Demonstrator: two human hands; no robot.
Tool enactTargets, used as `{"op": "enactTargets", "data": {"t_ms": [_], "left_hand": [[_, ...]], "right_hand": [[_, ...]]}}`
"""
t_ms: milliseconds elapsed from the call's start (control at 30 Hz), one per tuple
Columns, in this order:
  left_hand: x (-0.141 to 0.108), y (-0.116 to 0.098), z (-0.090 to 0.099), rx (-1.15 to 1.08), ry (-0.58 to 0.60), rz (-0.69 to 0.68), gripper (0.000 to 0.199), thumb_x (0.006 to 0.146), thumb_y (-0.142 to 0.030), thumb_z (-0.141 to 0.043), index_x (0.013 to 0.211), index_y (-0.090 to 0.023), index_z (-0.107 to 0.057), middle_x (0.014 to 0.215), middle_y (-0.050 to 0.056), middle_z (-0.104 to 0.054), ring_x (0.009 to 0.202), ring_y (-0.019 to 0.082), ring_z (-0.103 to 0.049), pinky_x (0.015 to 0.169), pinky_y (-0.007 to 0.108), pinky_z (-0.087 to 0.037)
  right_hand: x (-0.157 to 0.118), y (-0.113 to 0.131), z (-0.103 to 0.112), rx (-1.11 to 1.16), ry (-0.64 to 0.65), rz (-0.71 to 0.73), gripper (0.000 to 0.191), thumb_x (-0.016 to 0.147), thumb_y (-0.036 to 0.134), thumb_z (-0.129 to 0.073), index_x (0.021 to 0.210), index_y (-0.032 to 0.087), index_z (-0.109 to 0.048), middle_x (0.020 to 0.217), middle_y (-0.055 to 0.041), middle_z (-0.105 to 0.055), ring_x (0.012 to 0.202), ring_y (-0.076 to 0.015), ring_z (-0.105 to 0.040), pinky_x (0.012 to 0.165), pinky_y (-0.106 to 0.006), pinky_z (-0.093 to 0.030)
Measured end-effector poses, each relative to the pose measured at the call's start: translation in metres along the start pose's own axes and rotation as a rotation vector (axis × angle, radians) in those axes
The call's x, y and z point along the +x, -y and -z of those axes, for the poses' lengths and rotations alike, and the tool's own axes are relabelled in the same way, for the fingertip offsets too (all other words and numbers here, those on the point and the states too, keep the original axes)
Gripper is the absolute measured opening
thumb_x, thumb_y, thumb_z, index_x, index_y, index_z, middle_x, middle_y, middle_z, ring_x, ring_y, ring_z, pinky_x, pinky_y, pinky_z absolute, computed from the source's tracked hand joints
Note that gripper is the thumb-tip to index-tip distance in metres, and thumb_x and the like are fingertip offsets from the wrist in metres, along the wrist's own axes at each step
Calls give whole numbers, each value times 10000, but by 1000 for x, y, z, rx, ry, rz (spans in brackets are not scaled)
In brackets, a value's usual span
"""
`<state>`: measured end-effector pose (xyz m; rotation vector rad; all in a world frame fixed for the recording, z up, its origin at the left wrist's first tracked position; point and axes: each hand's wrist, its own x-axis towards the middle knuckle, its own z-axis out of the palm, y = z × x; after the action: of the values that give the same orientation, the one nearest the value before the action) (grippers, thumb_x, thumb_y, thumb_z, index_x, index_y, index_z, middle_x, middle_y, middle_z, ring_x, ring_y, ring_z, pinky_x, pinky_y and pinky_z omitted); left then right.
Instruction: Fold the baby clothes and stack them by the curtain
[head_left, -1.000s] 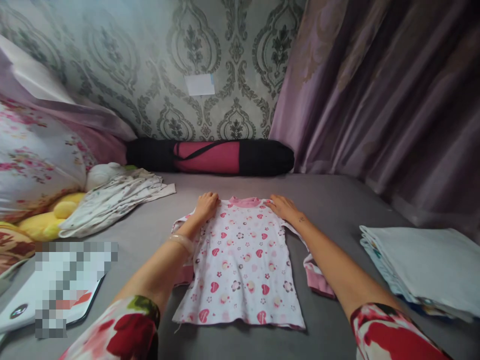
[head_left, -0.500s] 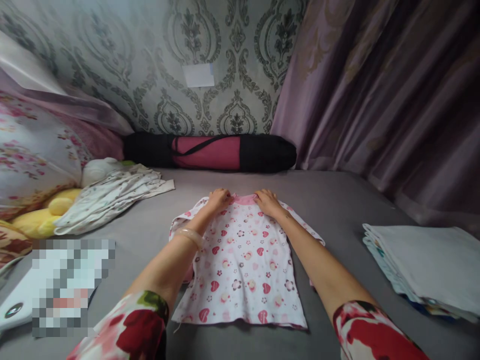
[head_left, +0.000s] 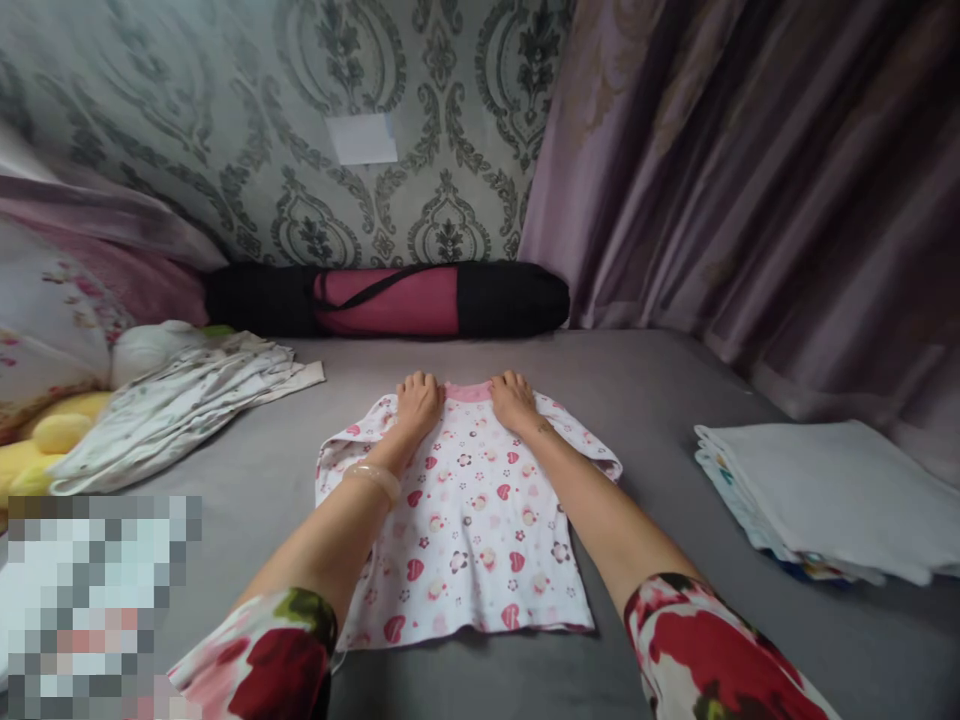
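A small white shirt [head_left: 469, 530] printed with red hearts, flowers and little figures lies spread on the grey bed cover, its pink collar [head_left: 468, 392] farthest from me. My left hand [head_left: 418, 402] is at the left shoulder beside the collar, fingers curled over the cloth edge. At the other shoulder my right hand [head_left: 514, 400] grips the fabric the same way. The fingertips of both hands are partly hidden. Both sleeves of the shirt spread outward, partly under my forearms.
A stack of folded clothes [head_left: 832, 490] lies at the right. On the left are a crumpled patterned garment [head_left: 195, 400], a yellow plush toy [head_left: 64, 435] and a blurred-out item [head_left: 90, 600]. A long black and pink bag [head_left: 390, 300] lies against the wall, beside purple curtains [head_left: 637, 180].
The view has turned slightly to the right, so everything sits farther left. My hands stay at the shoulders, with the fingers now curled more over the edge. The shirt remains spread out.
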<state>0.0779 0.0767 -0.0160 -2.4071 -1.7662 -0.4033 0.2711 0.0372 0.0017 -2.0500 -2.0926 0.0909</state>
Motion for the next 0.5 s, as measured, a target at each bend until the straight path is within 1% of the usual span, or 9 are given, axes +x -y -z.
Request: {"op": "enactTargets", "data": {"t_ms": [67,133,200,233,300,367,400,467,500], "left_hand": [[1,-3,3,26,-5,-18,323,970,-335,-340,1060,-116,-559,1129,200,-559,1067,337,-505,884,448,-379],[4,-4,9,16,53,-45,310,971,-296,-328,1063,-108,-556,1114,204,-559,1073,332,-513,895,442,-387],[7,-5,18,-19,150,-55,286,967,-260,-336,1068,-95,-547,1080,198,-568,1046,312,-541,881,410,-411],[9,-6,23,-38,188,-41,269,962,-252,-359,1078,-87,-537,1071,194,-568,1019,301,-558,859,392,-427],[11,-8,34,-67,208,12,256,940,-245,-430,1108,-69,-512,1094,199,-553,968,282,-581,804,366,-450],[10,-16,43,-76,182,49,268,916,-233,-484,1124,-65,-499,1151,213,-521,969,281,-581,771,362,-461],[8,-21,46,-77,167,46,261,912,-228,-490,1122,-75,-504,1172,210,-511,988,283,-576,771,362,-464],[4,-38,48,-96,147,-18,211,916,-203,-460,1093,-113,-533,1161,179,-527,1019,274,-568,791,355,-467],[1,-48,47,-118,146,-72,192,919,-183,-435,1063,-136,-553,1128,156,-550,1015,260,-572,801,347,-468]], "right_hand": [[2,-6,13,65,67,18,404,992,301,-356,1346,161,-494,1337,-147,-537,1218,-265,-482,1004,-365,-369],[-2,-21,31,170,67,14,434,986,299,-387,1395,165,-444,1382,-125,-529,1240,-222,-494,1014,-316,-378],[-14,-46,52,304,6,-25,382,976,250,-403,1328,152,-513,1350,-116,-568,1222,-192,-525,1004,-276,-393],[-23,-60,62,362,-10,-59,327,969,226,-411,1239,151,-580,1281,-107,-621,1169,-184,-566,975,-265,-419],[-47,-88,80,463,33,-182,258,963,219,-423,1039,137,-655,1057,-101,-711,942,-171,-663,814,-249,-500],[-73,-111,92,562,97,-368,217,953,221,-459,910,131,-652,934,-100,-724,728,-142,-674,641,-225,-520],[-86,-120,96,602,126,-468,206,949,226,-478,862,130,-639,879,-97,-722,643,-124,-658,583,-215,-515],[-106,-128,100,661,193,-613,187,933,230,-528,797,132,-611,766,-79,-707,543,-103,-626,523,-205,-510],[-115,-130,101,671,238,-653,184,919,230,-556,769,135,-601,705,-63,-692,516,-98,-616,511,-204,-512]]}}
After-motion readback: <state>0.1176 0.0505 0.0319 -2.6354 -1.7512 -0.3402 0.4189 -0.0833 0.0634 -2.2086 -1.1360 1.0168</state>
